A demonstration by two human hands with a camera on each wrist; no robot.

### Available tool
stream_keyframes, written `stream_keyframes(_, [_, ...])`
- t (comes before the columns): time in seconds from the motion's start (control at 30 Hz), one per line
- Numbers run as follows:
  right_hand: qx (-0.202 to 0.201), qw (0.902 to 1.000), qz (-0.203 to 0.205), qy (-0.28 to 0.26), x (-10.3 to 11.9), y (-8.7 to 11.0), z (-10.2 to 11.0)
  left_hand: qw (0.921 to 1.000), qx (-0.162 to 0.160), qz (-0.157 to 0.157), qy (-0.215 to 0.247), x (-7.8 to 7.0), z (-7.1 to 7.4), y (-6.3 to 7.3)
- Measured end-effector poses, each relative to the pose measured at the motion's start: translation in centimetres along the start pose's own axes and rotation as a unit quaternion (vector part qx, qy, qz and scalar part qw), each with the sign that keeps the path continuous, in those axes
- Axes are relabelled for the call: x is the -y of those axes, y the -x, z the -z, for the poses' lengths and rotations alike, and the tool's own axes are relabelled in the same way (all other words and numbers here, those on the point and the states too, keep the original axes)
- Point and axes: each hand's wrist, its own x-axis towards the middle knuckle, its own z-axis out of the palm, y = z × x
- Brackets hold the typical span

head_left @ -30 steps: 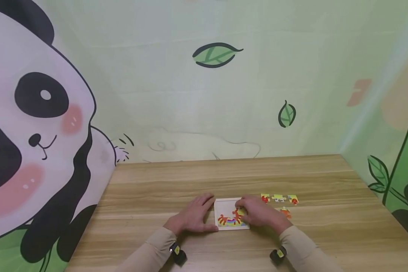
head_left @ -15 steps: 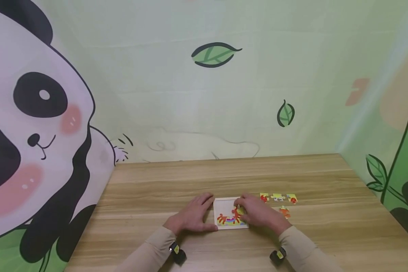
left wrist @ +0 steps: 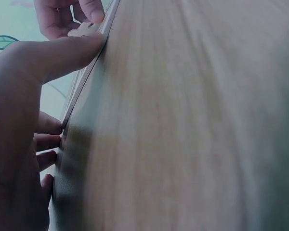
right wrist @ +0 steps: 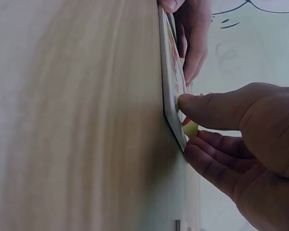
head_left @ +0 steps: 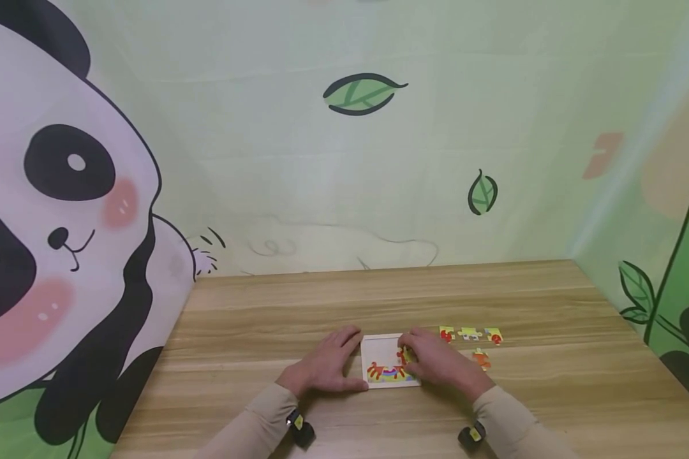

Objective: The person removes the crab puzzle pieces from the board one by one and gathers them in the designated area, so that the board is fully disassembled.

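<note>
A shallow white puzzle frame (head_left: 379, 347) lies on the table, with joined pieces along its bottom showing red legs and a rainbow (head_left: 386, 372). Along its left side rests my left hand (head_left: 330, 362), thumb at the near corner and fingertips at the far corner. My right hand (head_left: 439, 358) is over the frame's right side, pinching a red and yellow puzzle piece (head_left: 402, 355) between thumb and fingers. In the right wrist view the yellow part of that puzzle piece (right wrist: 190, 129) stands tilted at the frame's edge; the hand hides most of it.
Beyond my right hand, three loose puzzle pieces (head_left: 469, 334) lie in a row, with an orange piece (head_left: 481, 359) nearer. The wooden table (head_left: 275, 299) ends at a printed panda backdrop (head_left: 298, 159).
The red piece under my right fingers has shifted slightly up and right, and a gap shows above the rainbow. My left hand stays at the frame's side.
</note>
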Motion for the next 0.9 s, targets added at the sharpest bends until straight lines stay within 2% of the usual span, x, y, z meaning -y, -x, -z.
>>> stream_keyframes(0.17, [-0.008,0.9999,0.009,0.000,0.05,0.06,0.01,1.0000,-0.001,0.001,0.003,0.07,-0.12,-0.02])
stream_keyframes(0.9, [-0.009,0.9989,-0.006,-0.046,-0.54,-0.10,0.14,0.9999,0.010,0.006,0.003,0.24,-0.22,-0.07])
